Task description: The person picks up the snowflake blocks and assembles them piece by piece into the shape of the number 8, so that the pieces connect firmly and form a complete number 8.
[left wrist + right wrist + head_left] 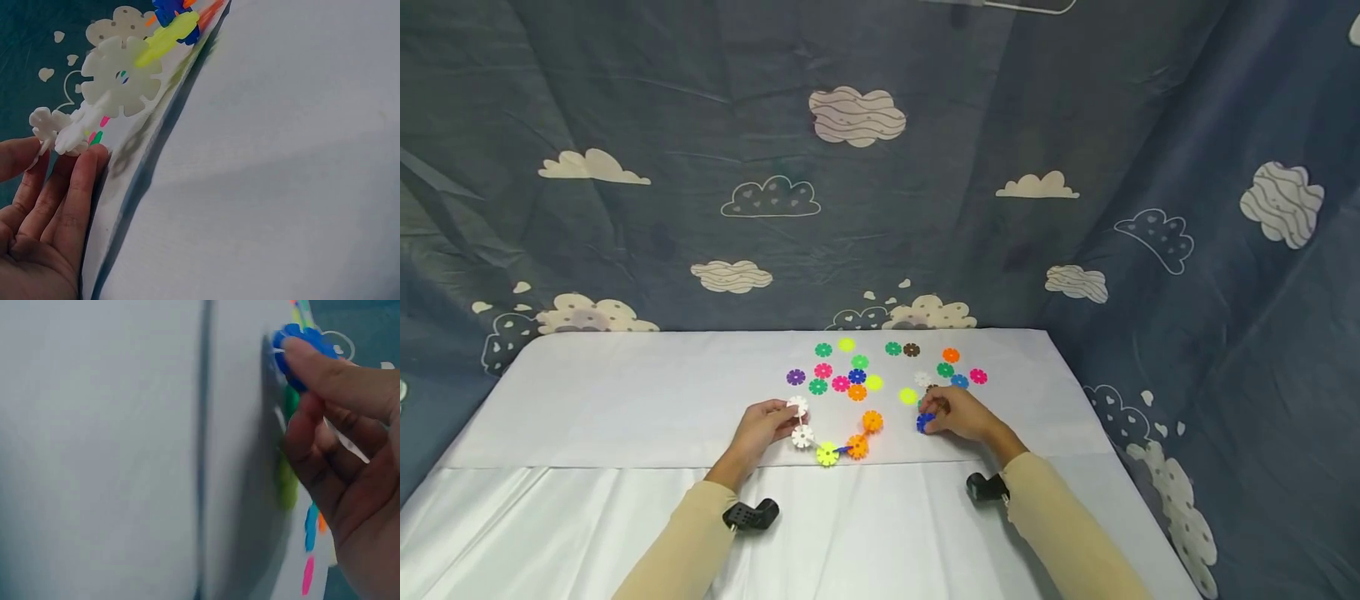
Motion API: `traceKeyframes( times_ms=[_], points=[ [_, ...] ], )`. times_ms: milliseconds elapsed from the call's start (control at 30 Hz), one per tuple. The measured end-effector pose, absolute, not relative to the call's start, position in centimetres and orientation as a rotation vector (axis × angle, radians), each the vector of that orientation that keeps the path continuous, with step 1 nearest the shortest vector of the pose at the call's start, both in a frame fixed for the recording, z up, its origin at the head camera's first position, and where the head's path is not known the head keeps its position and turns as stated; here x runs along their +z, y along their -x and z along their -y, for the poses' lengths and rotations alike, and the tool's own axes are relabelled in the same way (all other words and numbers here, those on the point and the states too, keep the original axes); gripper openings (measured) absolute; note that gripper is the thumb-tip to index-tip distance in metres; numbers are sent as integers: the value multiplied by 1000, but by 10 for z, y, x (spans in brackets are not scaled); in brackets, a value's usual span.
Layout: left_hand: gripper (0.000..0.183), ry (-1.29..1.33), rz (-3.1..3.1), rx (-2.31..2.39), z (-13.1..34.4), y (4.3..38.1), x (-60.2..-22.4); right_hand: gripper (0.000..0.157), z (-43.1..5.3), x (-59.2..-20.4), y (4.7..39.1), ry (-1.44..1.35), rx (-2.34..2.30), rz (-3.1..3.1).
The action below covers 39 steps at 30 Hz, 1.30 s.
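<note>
One curved chain of slotted discs [802, 437] is spread over the worktop [625, 400], and its white end disc [797, 406] is lightly pinched by the left hand [763, 425], between thumb and fingers. Over on the right, a blue disc [925, 422] is gripped between thumb and fingers of the right hand [955, 412], apart from the chain's orange end disc [872, 422] and just beside a loose yellow disc [908, 396]. Joining looks to be the step in hand, though which end is meant cannot be told. For a neat fit, the blue rim is best held at one side only, so that a slot is left free. The discs are best met edge-on and crosswise, slot lined up with slot, then pushed straight without twisting. The chain is better steadied right beside the joint; if it is held from the far end, links could be bent or popped apart.
</note>
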State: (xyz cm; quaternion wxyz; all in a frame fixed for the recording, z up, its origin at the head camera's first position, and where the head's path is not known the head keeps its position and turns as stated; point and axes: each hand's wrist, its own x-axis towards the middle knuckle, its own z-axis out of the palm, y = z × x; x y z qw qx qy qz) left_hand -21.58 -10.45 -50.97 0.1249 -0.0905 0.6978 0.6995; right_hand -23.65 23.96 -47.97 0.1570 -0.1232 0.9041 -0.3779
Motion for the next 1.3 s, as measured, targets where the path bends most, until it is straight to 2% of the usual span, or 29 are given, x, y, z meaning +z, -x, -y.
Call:
traceKeyframes(
  times_ms=[167,333,533,767,1300],
  points=[
    [19,296,-2057,2027,105,217,-510,11,-196,-468,250,437,-1337,-2501],
    [21,324,-2047,2028,100,218,-512,10,-137,-457,267,597,-1382,-2487],
    [18,313,-2006,2079,95,218,-516,8,-92,-467,283,592,-1405,-2427],
    [15,293,-2004,2134,99,218,-515,6,-78,-477,287,673,-1441,-2366],
    [15,374,-2063,2145,97,215,-512,4,-66,-473,288,747,-1354,-2396]
  ],
)
